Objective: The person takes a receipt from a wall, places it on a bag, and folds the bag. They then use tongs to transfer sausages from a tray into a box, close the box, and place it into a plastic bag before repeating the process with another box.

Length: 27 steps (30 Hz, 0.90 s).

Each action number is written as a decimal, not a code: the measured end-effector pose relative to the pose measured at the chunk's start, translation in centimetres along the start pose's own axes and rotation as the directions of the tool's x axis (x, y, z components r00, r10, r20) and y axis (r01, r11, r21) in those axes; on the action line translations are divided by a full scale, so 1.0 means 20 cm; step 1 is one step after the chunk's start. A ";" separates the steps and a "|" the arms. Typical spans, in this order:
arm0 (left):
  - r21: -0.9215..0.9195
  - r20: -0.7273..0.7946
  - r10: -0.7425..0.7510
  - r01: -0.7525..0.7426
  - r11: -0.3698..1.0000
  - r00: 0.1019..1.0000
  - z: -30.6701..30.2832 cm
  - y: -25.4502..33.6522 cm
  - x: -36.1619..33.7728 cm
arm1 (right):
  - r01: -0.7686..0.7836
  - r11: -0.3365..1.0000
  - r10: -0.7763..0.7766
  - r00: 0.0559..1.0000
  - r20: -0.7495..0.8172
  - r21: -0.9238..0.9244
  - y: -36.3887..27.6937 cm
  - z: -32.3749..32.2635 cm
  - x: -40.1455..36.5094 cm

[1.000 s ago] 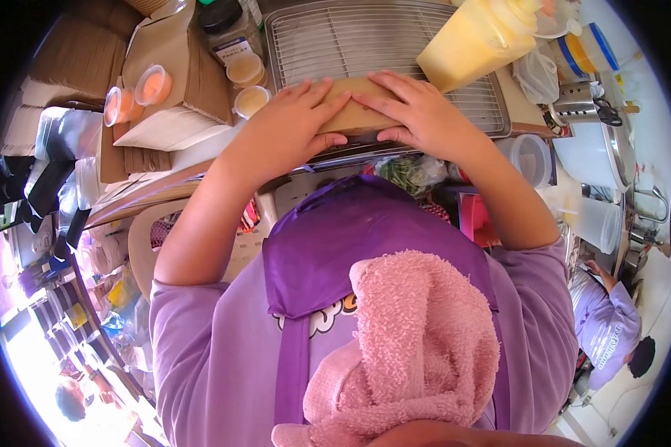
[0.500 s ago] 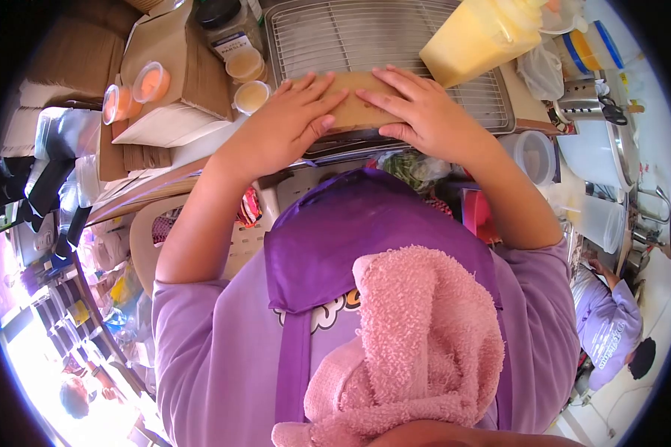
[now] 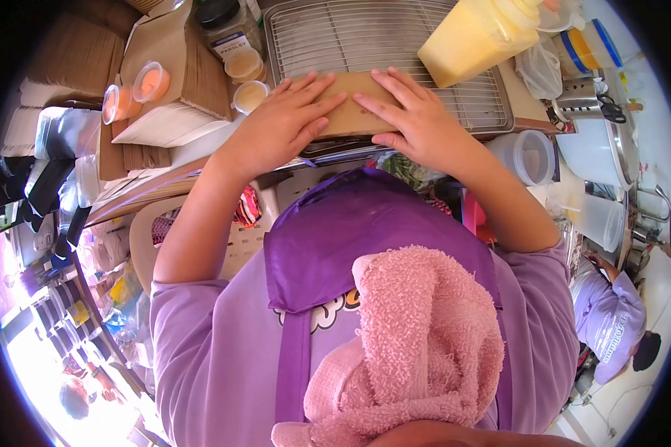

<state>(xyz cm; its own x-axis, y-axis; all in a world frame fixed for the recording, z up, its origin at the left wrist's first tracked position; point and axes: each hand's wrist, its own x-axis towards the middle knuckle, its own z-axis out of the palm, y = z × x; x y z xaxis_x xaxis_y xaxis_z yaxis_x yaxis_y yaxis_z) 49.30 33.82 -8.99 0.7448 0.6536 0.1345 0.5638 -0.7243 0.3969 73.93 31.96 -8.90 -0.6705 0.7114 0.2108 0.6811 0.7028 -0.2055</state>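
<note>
A flat brown cardboard piece [image 3: 353,113] lies at the front edge of a wire rack [image 3: 350,33] set in a metal tray. My left hand [image 3: 285,119] rests palm down on its left part, fingers spread. On its right part lies my right hand [image 3: 419,119], also flat with the fingers apart. Both thumbs point inward along the near edge of the cardboard. Just beyond my right hand, a bottle of yellow sauce [image 3: 473,41] stands tilted in view on the rack.
Left of the rack are small sauce cups [image 3: 250,97], a parsley jar [image 3: 227,28] and stacked cardboard boxes [image 3: 175,82] with orange cups on top. At right are clear containers [image 3: 533,158] and a metal utensil holder [image 3: 580,100]. A person [image 3: 610,313] is at far right.
My right hand has shifted slightly left on the cardboard, its fingers still spread. My left hand stays nearly in place. The person at far right has moved a little.
</note>
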 end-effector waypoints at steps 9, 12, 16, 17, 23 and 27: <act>-0.005 -0.015 0.035 -0.035 0.999 0.999 -0.01 0.01 0.00 | -0.097 0.869 0.059 0.994 0.092 0.486 0.07 -0.06 -0.03; -0.023 -0.028 0.044 -0.045 0.999 0.999 -0.01 0.01 0.00 | -0.039 0.948 0.014 0.997 0.079 0.316 0.13 -0.02 -0.06; 0.005 -0.033 0.056 -0.056 0.998 0.998 -0.01 0.02 0.00 | -0.009 0.970 0.001 0.999 0.032 0.241 0.09 -0.02 -0.07; -0.003 -0.032 0.053 -0.053 0.999 0.998 -0.01 0.02 0.00 | 0.015 0.983 -0.020 0.999 0.025 0.181 0.09 -0.02 -0.07; -0.004 -0.030 0.026 -0.026 1.000 0.999 -0.01 0.02 0.01 | 0.105 0.994 -0.105 0.994 0.022 0.026 0.10 -0.04 -0.06; 0.005 -0.037 0.023 -0.023 1.000 0.999 0.00 0.02 0.00 | 0.105 0.992 -0.103 0.994 0.034 -0.065 0.09 -0.01 -0.07</act>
<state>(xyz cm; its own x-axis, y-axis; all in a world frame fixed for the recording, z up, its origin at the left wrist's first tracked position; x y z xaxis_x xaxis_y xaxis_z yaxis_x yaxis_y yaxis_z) 49.63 33.54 -8.76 0.7442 0.6441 0.1769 0.5482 -0.7403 0.3891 76.21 32.26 -9.44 -0.7470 0.6347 0.1978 0.6243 0.7720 -0.1195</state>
